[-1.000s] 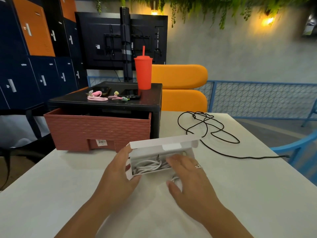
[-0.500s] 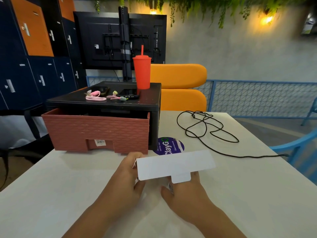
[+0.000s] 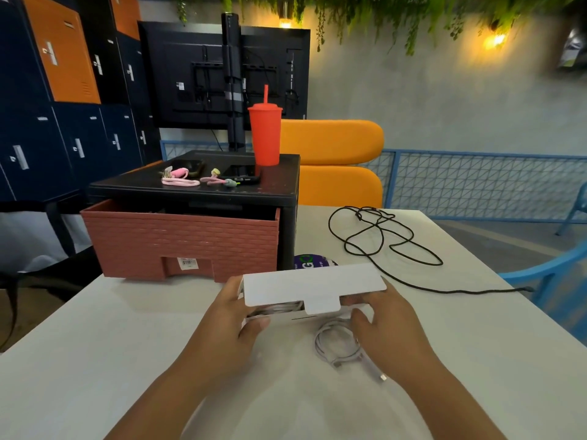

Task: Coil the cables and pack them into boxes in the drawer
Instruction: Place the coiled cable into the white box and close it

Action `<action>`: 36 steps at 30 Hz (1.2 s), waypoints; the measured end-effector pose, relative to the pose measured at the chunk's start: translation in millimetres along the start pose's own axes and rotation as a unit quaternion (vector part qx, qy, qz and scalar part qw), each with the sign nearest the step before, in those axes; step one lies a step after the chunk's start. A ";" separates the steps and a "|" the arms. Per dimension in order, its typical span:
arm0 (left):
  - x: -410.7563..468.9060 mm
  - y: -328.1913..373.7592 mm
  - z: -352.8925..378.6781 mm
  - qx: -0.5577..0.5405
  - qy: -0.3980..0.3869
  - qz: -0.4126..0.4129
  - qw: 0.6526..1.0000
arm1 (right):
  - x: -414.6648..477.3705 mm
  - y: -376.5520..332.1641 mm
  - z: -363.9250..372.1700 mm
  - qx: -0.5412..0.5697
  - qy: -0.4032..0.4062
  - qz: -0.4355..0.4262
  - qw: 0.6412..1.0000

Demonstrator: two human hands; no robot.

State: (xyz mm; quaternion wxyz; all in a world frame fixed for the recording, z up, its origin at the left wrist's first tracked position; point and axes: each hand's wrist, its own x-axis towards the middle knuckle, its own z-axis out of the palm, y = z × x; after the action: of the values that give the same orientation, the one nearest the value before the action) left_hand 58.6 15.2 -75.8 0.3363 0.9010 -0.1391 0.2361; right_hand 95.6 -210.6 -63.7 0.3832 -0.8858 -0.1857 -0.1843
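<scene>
Both ends of the white box (image 3: 313, 285) are held over the bench (image 3: 127, 344), left hand (image 3: 228, 315) and right hand (image 3: 390, 322) in curled grip. Packing is judged unfinished: the white coil (image 3: 338, 344) outside needs tucking in.

A: Can any writing be read?
B: The purple sticker (image 3: 309, 262) on the table (image 3: 460, 344) shows a white "G"; the white box (image 3: 313, 285) hides the rest. The barcode label (image 3: 187, 262) on the drawer (image 3: 158, 236) is too blurred.

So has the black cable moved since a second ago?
No. The black cable lies in the same loose loops on the table, right of the drawer unit.
</scene>
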 end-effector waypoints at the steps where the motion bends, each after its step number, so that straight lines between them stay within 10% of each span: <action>1: -0.3 -0.9 0.3 0.003 -0.001 -0.001 1.000 | 0.4 -0.4 -2.2 0.018 0.003 0.000 1.000; 6: 0.0 -2.8 -3.4 -0.030 0.033 -0.038 0.998 | -1.5 1.9 -16.3 0.067 -0.078 -0.025 0.994; 11: -0.1 -2.5 -6.3 -0.065 0.054 -0.056 0.995 | -6.6 10.4 -7.9 -0.152 -0.272 -0.036 0.949; 17: -0.1 -3.0 -6.1 -0.059 0.051 -0.055 0.995 | -6.9 7.7 1.0 -0.142 -0.235 -0.043 0.961; 27: -1.5 -5.6 1.2 -0.013 0.025 -0.004 1.000 | -4.5 -13.0 -9.9 0.208 -0.177 -0.008 0.962; 36: -5.5 7.6 13.2 -0.059 -0.012 0.023 0.998 | -2.2 -21.3 -23.9 0.235 -0.019 -0.058 0.970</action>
State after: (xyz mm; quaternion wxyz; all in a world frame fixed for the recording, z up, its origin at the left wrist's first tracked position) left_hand 55.2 1.2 -83.3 0.3822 0.8787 -0.1773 0.2246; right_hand 79.3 -215.3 -36.5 0.5659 -0.7620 -0.2820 -0.1402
